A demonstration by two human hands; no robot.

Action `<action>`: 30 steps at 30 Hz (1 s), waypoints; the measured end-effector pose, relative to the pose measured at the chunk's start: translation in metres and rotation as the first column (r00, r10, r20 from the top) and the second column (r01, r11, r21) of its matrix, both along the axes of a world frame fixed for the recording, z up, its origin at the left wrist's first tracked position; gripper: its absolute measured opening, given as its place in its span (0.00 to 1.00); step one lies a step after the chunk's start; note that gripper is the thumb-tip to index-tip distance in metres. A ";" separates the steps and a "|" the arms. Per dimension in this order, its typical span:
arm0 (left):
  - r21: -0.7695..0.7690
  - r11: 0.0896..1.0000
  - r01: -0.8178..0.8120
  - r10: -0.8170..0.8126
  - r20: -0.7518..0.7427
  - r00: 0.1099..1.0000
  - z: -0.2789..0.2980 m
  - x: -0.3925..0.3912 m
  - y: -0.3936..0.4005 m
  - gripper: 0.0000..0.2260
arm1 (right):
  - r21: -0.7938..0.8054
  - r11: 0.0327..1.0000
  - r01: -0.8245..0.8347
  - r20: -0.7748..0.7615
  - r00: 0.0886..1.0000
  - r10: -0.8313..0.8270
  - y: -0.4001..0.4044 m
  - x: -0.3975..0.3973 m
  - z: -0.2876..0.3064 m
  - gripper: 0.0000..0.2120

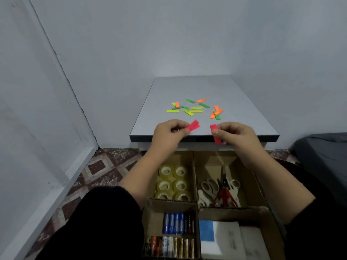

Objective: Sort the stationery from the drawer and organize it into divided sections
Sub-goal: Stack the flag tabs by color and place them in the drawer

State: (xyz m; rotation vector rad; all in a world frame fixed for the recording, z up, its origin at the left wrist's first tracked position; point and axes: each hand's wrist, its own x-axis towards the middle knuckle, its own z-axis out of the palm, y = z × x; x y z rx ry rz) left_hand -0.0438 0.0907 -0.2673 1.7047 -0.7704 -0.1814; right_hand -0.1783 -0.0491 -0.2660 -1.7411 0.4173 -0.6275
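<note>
Now left hand (170,131) pinching pink strip (193,126), right hand (231,133) pinching another (216,135), over table's front edge (204,137).

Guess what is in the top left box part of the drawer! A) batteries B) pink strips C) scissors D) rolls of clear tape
D: six rolls of clear tape sit in the far left section of the cardboard divider, while the scissors lie in the section to its right and the batteries fill the near left one.
</note>
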 end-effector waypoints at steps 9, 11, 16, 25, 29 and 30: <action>0.064 0.971 0.232 -0.214 -0.214 0.953 -0.059 -0.090 0.052 0.08 | -0.011 1.000 -0.016 -0.654 0.757 0.005 0.037 -0.106 -0.036 0.06; 0.073 0.971 0.229 -0.204 -0.248 0.947 -0.069 -0.095 0.052 0.07 | -0.024 1.000 0.005 -0.738 0.675 -0.021 0.045 -0.116 -0.044 0.06; 0.040 0.981 0.191 -0.166 -0.338 0.926 -0.078 -0.097 0.052 0.06 | -0.306 0.946 -0.106 -0.879 0.413 -0.238 0.056 -0.113 -0.074 0.12; 0.040 0.981 0.189 -0.168 -0.306 0.937 -0.082 -0.100 0.053 0.06 | -0.394 0.899 -0.193 -0.897 0.293 -0.331 0.065 -0.101 -0.092 0.11; 0.055 0.978 0.203 -0.180 -0.281 0.943 -0.084 -0.101 0.051 0.07 | -0.350 0.912 -0.216 -0.918 0.274 -0.287 0.060 -0.102 -0.089 0.10; 0.055 0.977 0.207 -0.184 -0.276 0.943 -0.084 -0.100 0.051 0.07 | -0.341 0.912 -0.229 -0.924 0.258 -0.281 0.059 -0.102 -0.087 0.09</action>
